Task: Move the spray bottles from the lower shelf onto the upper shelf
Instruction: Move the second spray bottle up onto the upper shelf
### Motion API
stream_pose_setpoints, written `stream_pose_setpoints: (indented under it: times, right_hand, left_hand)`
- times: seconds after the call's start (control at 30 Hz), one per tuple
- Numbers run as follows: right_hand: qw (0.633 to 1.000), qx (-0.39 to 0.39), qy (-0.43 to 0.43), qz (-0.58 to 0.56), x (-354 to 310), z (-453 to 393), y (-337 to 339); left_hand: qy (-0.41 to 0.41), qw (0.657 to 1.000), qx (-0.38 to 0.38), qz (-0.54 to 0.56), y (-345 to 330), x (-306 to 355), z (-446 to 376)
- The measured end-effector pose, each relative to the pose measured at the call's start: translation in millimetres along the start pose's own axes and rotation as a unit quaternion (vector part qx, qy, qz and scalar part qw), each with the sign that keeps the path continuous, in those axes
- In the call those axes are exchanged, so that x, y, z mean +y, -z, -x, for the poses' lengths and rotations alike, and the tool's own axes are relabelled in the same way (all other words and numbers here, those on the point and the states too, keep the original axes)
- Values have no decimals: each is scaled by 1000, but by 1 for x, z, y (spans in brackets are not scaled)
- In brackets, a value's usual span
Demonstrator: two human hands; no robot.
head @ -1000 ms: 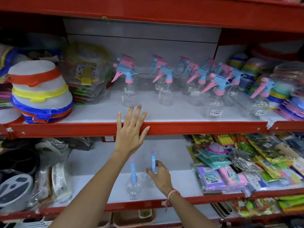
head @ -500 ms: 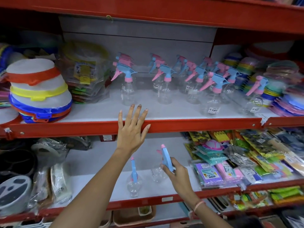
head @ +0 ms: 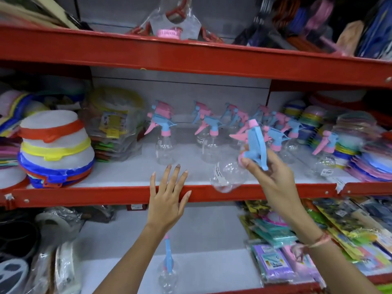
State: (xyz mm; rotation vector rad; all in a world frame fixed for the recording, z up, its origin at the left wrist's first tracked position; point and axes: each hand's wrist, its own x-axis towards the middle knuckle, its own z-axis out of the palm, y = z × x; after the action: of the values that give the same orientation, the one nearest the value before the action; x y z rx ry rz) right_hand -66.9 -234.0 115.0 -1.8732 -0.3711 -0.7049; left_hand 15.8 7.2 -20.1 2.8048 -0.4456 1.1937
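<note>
My right hand (head: 272, 177) grips a clear spray bottle (head: 227, 177) by its blue and pink trigger head, holding it tilted in the air just over the front lip of the upper shelf (head: 275, 190). My left hand (head: 167, 198) lies flat with fingers spread on that red lip, holding nothing. Several clear spray bottles (head: 164, 141) with blue and pink heads stand in rows on the upper shelf behind. One more spray bottle (head: 168, 270) stands alone on the lower shelf (head: 212, 270), partly hidden by my left forearm.
Stacked white containers with coloured rims (head: 56, 149) fill the upper shelf's left side, and piles of coloured lids (head: 360, 151) its right. Packaged goods (head: 280, 259) crowd the lower shelf's right, bagged items (head: 63, 262) its left. Another red shelf (head: 191, 58) hangs above.
My right hand has lifted one spray bottle from the lower shelf up to the upper shelf's front edge. The left hand stays on the lip. The view has tilted upward.
</note>
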Motion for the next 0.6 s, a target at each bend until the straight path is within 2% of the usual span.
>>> stream_pose_setpoints:
  times: [0.23, 0.47, 0.6]
  right_hand:
    - [997, -47, -19, 59, 25, -64, -22]
    - [979, -109, -44, 165, 51, -92, -41]
    - [981, -97, -59, 158, 63, -95, -45]
  left_hand:
    - [-1, 1000, 5, -9, -3, -1, 1]
    - [-2, 1000, 18, -24, -6, -1, 0]
    - [-2, 999, 21, -30, -7, -2, 1]
